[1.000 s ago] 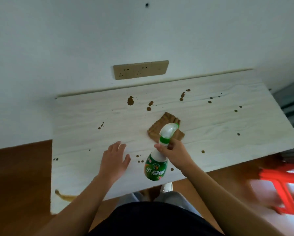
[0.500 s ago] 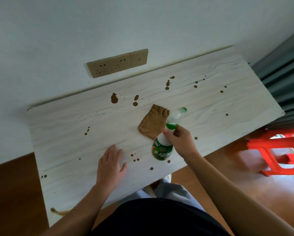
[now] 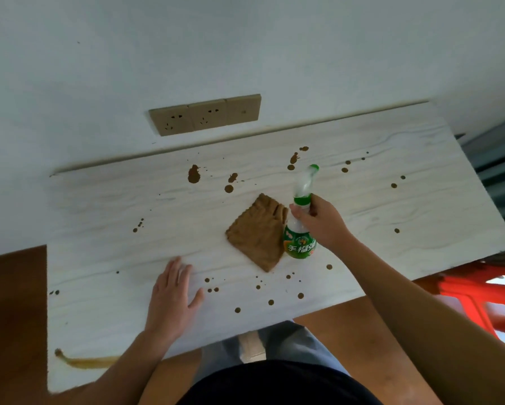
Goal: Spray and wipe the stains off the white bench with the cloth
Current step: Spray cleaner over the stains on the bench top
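The white bench (image 3: 105, 217) carries several brown stains, the biggest one (image 3: 193, 174) near the back wall, with smaller drops across the middle and front. A brown cloth (image 3: 255, 233) lies flat in the centre. My right hand (image 3: 321, 222) grips the neck of a green and white spray bottle (image 3: 301, 217), held just right of the cloth with its nozzle pointing toward the back right. My left hand (image 3: 172, 296) rests flat on the bench near the front edge, fingers spread, holding nothing.
A beige socket strip (image 3: 205, 114) is set in the white wall behind the bench. A red plastic stool (image 3: 485, 299) stands on the wooden floor at the right. A long yellowish smear (image 3: 84, 361) marks the bench's front left corner.
My right hand has carried the spray bottle farther over the bench, to the right of the cloth, and raised its nozzle. My left hand stays flat on the bench.
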Demonstrator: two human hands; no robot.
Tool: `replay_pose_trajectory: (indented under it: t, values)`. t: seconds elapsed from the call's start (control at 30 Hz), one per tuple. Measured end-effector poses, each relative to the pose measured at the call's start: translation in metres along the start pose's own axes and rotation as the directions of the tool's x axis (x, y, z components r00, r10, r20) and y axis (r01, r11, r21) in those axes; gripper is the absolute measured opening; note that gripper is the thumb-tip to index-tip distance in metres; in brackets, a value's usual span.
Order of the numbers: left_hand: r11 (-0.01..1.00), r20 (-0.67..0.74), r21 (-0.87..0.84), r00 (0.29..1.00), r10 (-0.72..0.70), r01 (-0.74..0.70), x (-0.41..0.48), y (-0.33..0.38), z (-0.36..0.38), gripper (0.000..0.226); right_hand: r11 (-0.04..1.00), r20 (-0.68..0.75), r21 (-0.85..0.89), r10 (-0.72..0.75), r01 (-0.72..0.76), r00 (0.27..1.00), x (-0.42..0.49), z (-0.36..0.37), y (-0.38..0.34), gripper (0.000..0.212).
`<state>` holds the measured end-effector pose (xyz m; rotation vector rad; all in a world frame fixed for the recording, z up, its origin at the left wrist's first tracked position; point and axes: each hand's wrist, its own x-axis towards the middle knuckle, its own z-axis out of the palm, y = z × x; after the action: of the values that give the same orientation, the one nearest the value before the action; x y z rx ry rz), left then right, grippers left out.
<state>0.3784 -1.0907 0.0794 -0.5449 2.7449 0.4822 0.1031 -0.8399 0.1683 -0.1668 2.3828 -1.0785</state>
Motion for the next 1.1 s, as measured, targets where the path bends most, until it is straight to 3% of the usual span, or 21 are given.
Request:
replay_pose_trajectory:
  t: [0.23,0.37,0.5,0.6,0.7,0.9,1.1]
  values:
    - [0.996,-0.028,-0.016,0.996,-0.090,0.090,0.004,0.013,0.008,0.074,0.940,-0.029,0.320,0.132,-0.116,0.991,0.036,0.012,0.000,0.049]
    - [0.995,-0.045,0.005,0.994,-0.104,0.104,0.004,0.017,0.011,0.075,0.960,0.032,0.275,0.042,-0.049,0.999,0.045,0.019,-0.004,0.071]
    - [0.993,-0.047,0.020,0.992,-0.119,0.120,0.002,0.021,0.012,0.075,0.989,0.073,0.056,-0.143,0.139,0.987,0.050,0.026,-0.004,0.048]
    - [0.993,-0.055,0.045,0.993,-0.106,0.109,0.001,0.022,0.011,0.074,0.986,0.152,-0.031,-0.157,0.164,0.976,0.049,0.032,-0.003,0.025]
    - [0.994,-0.043,0.081,0.996,-0.077,0.080,0.001,0.019,0.010,0.074,0.990,0.199,-0.073,-0.102,0.119,0.975,0.043,0.035,-0.004,0.015]
    - [0.994,-0.038,0.104,0.999,-0.014,0.018,-0.004,0.007,0.014,0.071,0.988,0.249,-0.148,0.001,0.037,0.969,0.009,0.040,0.002,0.021]
    - [0.995,-0.073,0.093,0.997,0.033,-0.026,-0.006,0.000,0.026,0.071,0.995,0.198,0.006,0.092,-0.095,0.976,-0.029,0.043,0.003,0.017]
